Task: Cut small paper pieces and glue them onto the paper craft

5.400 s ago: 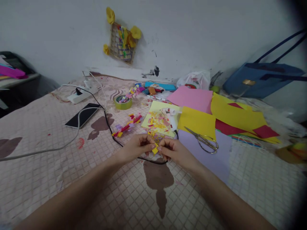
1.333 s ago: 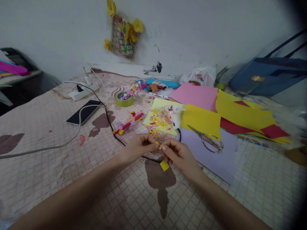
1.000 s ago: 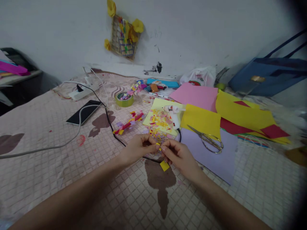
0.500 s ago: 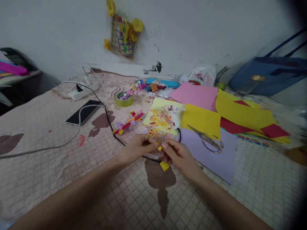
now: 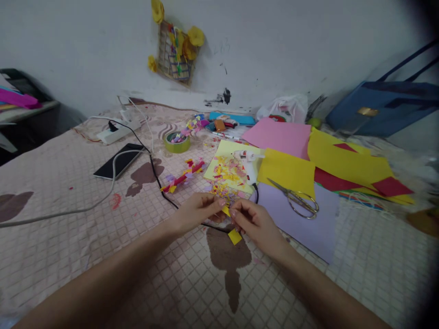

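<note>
Between my two hands is a small yellow piece of paper, pinched by the fingertips of my left hand and my right hand. A yellow paper square lies on the cloth just below my right fingers. Beyond my hands, several tiny paper scraps are scattered over a pale yellow sheet and the cloth. A white glue gun rests on that sheet. Left of it lies a red stick with colourful paper bits along it.
Gold-handled scissors lie across yellow paper and a lilac sheet at right. At left are a phone, a power strip and cables. Green tape stands farther back. A blue bag leans against the wall.
My left thumb has shifted slightly up along the yellow piece, and more of the piece shows between my fingers. The things on the table have not moved.
</note>
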The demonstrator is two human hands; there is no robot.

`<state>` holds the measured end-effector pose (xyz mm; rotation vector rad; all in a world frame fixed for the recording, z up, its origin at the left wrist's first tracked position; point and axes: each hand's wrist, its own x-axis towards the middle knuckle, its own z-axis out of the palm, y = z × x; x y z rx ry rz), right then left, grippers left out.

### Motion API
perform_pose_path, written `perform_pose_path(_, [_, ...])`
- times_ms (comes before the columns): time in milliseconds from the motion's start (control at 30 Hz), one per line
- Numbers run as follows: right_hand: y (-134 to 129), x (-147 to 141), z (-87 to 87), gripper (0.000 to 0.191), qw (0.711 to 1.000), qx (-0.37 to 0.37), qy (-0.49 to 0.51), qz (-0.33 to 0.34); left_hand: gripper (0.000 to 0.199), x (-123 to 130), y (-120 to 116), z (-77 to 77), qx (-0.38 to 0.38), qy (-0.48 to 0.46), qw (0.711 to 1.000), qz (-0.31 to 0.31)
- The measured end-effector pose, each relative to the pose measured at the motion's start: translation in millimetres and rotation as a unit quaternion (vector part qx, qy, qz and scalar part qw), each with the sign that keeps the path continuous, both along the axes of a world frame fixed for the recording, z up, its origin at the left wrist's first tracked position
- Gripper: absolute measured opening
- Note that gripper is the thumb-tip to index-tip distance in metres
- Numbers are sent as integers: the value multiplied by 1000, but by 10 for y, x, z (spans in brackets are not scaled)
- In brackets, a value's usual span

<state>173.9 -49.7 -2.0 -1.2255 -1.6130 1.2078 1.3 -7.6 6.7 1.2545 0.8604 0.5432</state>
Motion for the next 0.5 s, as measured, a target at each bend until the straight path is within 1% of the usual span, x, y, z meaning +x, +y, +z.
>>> perform_pose_path(133, [0, -8, 9, 19, 1000, -3, 3, 5, 27, -13, 11, -47, 42, 20, 999, -7])
perform_pose_path(267, [9, 5, 7, 20, 997, -59, 27, 32, 26, -23, 8, -68, 37, 25, 999, -14])
perform_pose_path(333, [17, 19, -3, 19, 996, -72, 31, 43, 26, -20, 6, -57, 38, 24, 999, -14])
perform_pose_path(400, [25, 31, -15, 19, 997, -64, 20, 41, 27, -14, 7, -43, 31, 21, 999, -10])
perform_pose_path(500, [25, 37, -24, 17, 999, -20, -19, 21, 29, -9, 10, -36, 9, 19, 1000, -17])
